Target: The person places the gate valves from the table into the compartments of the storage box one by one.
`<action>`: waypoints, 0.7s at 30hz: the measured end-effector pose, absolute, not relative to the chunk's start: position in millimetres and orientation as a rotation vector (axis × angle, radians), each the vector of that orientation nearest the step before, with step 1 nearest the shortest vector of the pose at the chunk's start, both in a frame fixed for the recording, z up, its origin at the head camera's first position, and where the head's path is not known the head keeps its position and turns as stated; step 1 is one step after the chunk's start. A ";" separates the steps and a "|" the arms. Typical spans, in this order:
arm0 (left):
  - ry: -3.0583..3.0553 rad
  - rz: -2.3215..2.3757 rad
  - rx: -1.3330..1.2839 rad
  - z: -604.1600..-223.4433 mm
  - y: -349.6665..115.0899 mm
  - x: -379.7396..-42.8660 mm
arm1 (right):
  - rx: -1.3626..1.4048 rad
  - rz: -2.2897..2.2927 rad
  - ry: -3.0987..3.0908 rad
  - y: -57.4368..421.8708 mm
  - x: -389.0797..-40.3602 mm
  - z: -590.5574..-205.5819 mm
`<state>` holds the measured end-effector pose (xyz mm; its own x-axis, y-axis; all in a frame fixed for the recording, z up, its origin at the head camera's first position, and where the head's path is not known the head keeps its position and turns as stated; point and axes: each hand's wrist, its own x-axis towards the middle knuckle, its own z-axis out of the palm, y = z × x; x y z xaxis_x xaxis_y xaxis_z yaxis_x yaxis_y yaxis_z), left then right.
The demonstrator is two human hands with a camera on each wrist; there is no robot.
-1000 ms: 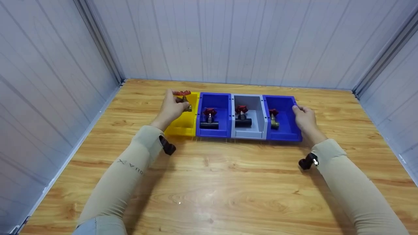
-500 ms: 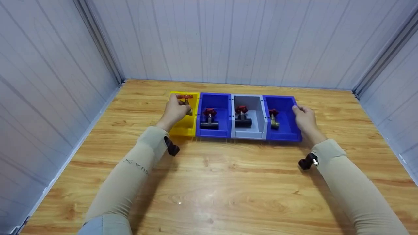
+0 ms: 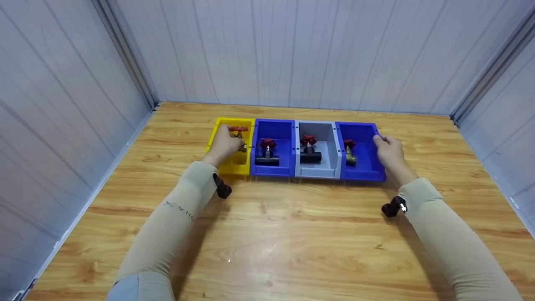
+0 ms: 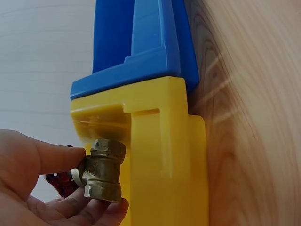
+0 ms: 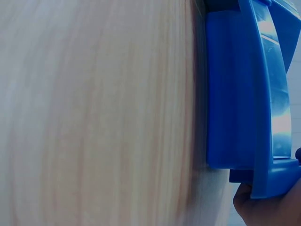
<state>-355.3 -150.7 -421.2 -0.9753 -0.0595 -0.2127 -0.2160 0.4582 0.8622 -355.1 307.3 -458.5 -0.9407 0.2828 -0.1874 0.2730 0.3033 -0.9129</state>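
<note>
Between thumb and fingers, my left hand (image 3: 223, 144) pinches a brass valve (image 4: 104, 172) with a red handwheel (image 3: 238, 128). In the head view the valve is within the opening of the yellow bin (image 3: 235, 169), the leftmost of the row. The left wrist view shows its brass body in front of the yellow bin's opening. My right hand (image 3: 390, 158) grips the outer side wall of the rightmost blue bin (image 3: 370, 163), thumb at the rim. That bin holds another brass valve (image 3: 350, 159) with a red handwheel.
A second blue bin (image 3: 286, 154) and a grey bin (image 3: 330, 163) stand in the middle of the joined row. In each lies a black tee-shaped valve with a red handwheel. Pale panel walls (image 3: 276, 54) enclose the wooden table (image 3: 267, 234) at the back and sides.
My left hand has lowered the brass valve from above the yellow bin's back edge down into its opening, shifting slightly right. My right hand stays at the blue bin.
</note>
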 end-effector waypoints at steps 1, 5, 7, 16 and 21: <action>2.543 1.554 -0.244 -423.0 -150.9 -356.1 | -0.541 1.770 -2.528 307.3 -355.0 -458.6; 2.510 1.602 -0.254 -427.9 -152.2 -359.2 | -0.536 1.767 -2.514 306.2 -354.6 -458.1; 2.508 1.604 -0.282 -429.2 -152.9 -360.9 | -0.533 1.766 -2.509 305.4 -354.9 -457.6; 2.463 1.617 -0.363 -434.5 -155.8 -366.1 | -0.544 1.755 -2.521 306.4 -355.6 -458.7; 2.499 1.549 -0.350 -437.6 -156.7 -367.4 | -0.544 1.798 -2.521 307.5 -354.9 -458.2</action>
